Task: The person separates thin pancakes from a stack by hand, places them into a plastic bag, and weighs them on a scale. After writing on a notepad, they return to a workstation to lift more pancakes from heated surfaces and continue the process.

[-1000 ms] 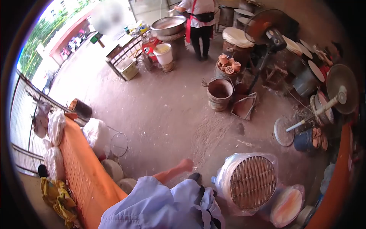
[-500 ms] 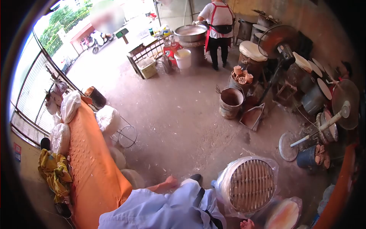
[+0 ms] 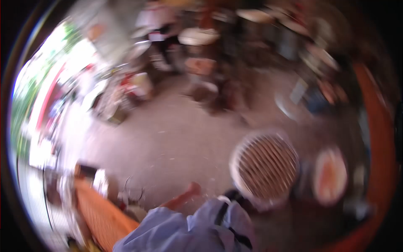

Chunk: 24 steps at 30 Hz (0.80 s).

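Observation:
My left hand (image 3: 193,189) reaches out past the blue-grey shirt (image 3: 168,229) over the floor, and motion blur hides its fingers. Nothing visible touches it. Closest on its left stands the long table with an orange cover (image 3: 103,214). To its right is a round drum-like container with a slatted top (image 3: 265,166), apart from the hand. My right hand is out of view.
Farther right stands a pale round object with an orange-red middle (image 3: 330,176). A blue bucket (image 3: 315,103) and a rusty bucket (image 3: 204,91) stand on the floor (image 3: 168,134). A person (image 3: 157,23) is at the back. Everything is smeared.
My view has swung to the right and blurred, so the room has shifted left. The slatted container sits higher in view. My right hand, earlier at the bottom edge, has left the frame.

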### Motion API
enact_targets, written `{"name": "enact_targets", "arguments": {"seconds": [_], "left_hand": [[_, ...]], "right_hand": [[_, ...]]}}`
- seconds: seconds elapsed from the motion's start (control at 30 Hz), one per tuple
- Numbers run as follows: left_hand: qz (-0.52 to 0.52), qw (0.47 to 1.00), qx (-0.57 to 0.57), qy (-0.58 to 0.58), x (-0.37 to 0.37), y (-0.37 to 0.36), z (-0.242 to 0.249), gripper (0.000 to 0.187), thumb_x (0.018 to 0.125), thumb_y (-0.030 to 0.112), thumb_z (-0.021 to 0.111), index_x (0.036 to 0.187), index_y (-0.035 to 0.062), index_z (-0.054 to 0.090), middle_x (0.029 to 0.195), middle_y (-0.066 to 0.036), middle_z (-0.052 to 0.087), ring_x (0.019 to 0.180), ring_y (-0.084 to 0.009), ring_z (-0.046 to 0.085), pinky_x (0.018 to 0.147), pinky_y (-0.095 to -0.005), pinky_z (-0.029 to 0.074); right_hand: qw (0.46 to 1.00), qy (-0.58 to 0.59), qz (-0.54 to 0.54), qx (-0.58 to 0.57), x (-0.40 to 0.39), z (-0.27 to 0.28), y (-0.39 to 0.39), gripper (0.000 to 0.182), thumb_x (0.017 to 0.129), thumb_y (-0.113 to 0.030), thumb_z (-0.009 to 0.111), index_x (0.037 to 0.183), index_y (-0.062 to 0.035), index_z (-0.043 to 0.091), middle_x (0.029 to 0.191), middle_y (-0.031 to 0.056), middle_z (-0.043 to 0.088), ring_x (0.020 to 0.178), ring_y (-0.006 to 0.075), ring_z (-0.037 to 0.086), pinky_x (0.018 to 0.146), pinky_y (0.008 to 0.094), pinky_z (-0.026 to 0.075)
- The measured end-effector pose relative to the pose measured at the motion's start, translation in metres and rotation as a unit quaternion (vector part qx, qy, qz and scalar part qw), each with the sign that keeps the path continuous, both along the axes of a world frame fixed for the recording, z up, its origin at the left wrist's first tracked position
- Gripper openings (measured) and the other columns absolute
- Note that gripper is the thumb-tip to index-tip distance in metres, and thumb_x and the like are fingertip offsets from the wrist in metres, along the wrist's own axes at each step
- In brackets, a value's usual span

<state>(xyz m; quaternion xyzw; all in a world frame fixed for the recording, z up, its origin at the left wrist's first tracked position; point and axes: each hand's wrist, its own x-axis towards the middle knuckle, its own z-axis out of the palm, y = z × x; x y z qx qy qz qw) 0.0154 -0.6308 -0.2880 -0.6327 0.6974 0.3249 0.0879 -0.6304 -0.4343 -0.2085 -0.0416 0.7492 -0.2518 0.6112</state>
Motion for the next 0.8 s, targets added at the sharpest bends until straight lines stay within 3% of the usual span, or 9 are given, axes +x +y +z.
{"name": "enact_targets", "arguments": {"seconds": [0.03, 0.07, 0.1, 0.13, 0.17, 0.27, 0.37, 0.47, 0.8], "left_hand": [[0.02, 0.999, 0.035, 0.012, 0.005, -0.013, -0.002, 0.026, 0.074, 0.024, 0.065, 0.054, 0.0101, 0.057, 0.057, -0.009, 0.057, 0.048, -0.0212, 0.056, 0.044, -0.0376, 0.046], [0.287, 0.921, 0.085, 0.25, 0.006, -0.022, -0.003, 0.019, 0.077, 0.027, 0.063, 0.069, 0.011, 0.06, 0.063, -0.009, 0.058, 0.055, -0.023, 0.058, 0.048, -0.0393, 0.047], [0.542, 0.712, 0.158, 0.417, -0.01, -0.029, 0.01, 0.019, 0.079, 0.031, 0.061, 0.083, 0.012, 0.063, 0.068, -0.009, 0.06, 0.061, -0.0248, 0.059, 0.053, -0.041, 0.048], [0.515, 0.733, 0.155, 0.417, -0.037, -0.045, 0.062, 0.012, 0.087, 0.022, 0.055, 0.091, 0.0109, 0.058, 0.068, -0.007, 0.058, 0.063, -0.0215, 0.06, 0.049, -0.0371, 0.048], [0.508, 0.746, 0.16, 0.401, -0.058, -0.057, 0.084, 0.014, 0.088, 0.02, 0.056, 0.093, 0.0077, 0.057, 0.07, -0.008, 0.061, 0.062, -0.0214, 0.062, 0.051, -0.0347, 0.051], [0.378, 0.841, 0.187, 0.338, -0.091, -0.069, 0.091, 0.016, 0.088, 0.018, 0.056, 0.096, 0.0039, 0.057, 0.072, -0.01, 0.064, 0.062, -0.0218, 0.064, 0.054, -0.0328, 0.054], [0.305, 0.859, 0.247, 0.329, -0.136, -0.077, 0.094, 0.017, 0.088, 0.018, 0.056, 0.096, 0.0034, 0.058, 0.072, -0.01, 0.064, 0.061, -0.0217, 0.065, 0.055, -0.0332, 0.055], [0.259, 0.879, 0.268, 0.298, -0.228, -0.074, 0.148, 0.016, 0.088, 0.017, 0.057, 0.096, 0.0028, 0.06, 0.07, -0.01, 0.064, 0.061, -0.0205, 0.065, 0.056, -0.0323, 0.055], [-0.026, 0.934, 0.244, 0.26, -0.506, -0.044, 0.228, 0.024, 0.089, 0.021, 0.061, 0.1, -0.0001, 0.063, 0.082, -0.004, 0.065, 0.075, -0.0105, 0.058, 0.067, -0.0259, 0.049]], "right_hand": [[1.0, 0.03, -0.001, 0.01, 0.005, 0.012, 0.024, 0.018, 0.083, -0.025, 0.056, 0.083, -0.0071, 0.061, 0.08, 0.0137, 0.063, 0.075, 0.0344, 0.061, 0.069, 0.0469, 0.05], [0.997, 0.072, 0.025, 0.017, 0.009, 0.017, 0.046, 0.018, 0.083, -0.024, 0.055, 0.081, -0.0071, 0.061, 0.08, 0.0136, 0.063, 0.075, 0.0349, 0.061, 0.068, 0.046, 0.05], [0.986, 0.145, 0.086, 0.01, 0.012, 0.03, 0.063, 0.019, 0.082, -0.024, 0.055, 0.078, -0.0071, 0.062, 0.079, 0.0134, 0.063, 0.074, 0.0354, 0.061, 0.067, 0.0452, 0.05], [0.932, 0.294, 0.207, -0.036, 0.013, 0.042, 0.068, 0.02, 0.082, -0.024, 0.054, 0.076, -0.0072, 0.062, 0.079, 0.0133, 0.063, 0.074, 0.0358, 0.061, 0.066, 0.0443, 0.05], [0.741, 0.564, 0.335, -0.142, 0.006, 0.039, 0.067, 0.015, 0.081, -0.017, 0.056, 0.069, -0.0094, 0.062, 0.064, 0.0081, 0.059, 0.066, 0.0305, 0.061, 0.062, 0.0383, 0.051], [0.831, 0.516, 0.132, -0.163, -0.021, 0.103, 0.042, 0.014, 0.087, -0.021, 0.057, 0.084, -0.0092, 0.064, 0.071, 0.011, 0.059, 0.064, 0.0262, 0.059, 0.058, 0.041, 0.048], [0.762, 0.611, 0.004, -0.214, -0.094, 0.073, 0.083, 0.017, 0.086, -0.022, 0.06, 0.093, -0.006, 0.06, 0.08, 0.0144, 0.059, 0.072, 0.0275, 0.058, 0.065, 0.0399, 0.048], [0.66, 0.737, 0.147, 0.005, -0.158, 0.156, 0.08, 0.036, 0.082, -0.017, 0.066, 0.111, -0.0011, 0.053, 0.095, 0.0149, 0.057, 0.094, 0.03, 0.055, 0.084, 0.0397, 0.048], [0.659, 0.744, 0.079, 0.074, -0.245, 0.156, 0.086, 0.073, 0.083, -0.047, 0.06, 0.135, 0.0004, 0.042, 0.137, 0.0308, 0.037, 0.124, 0.0476, 0.037, 0.106, 0.0556, 0.027]]}}
